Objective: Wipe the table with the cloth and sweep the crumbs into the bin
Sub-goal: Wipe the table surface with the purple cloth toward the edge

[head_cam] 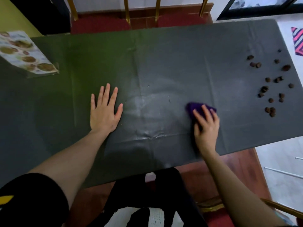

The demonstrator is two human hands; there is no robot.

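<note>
Wiping: right hand (207,123) presses purple cloth (193,107) near table (164,54) front edge, toward crumbs (270,86) at right end; left hand (105,110) flat, fingers spread, likely steadying the cover

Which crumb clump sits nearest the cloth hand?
The clump of brown crumbs lowest in the scatter, level with the purple cloth under the right hand. Every other crumb lies farther up the table.
</note>
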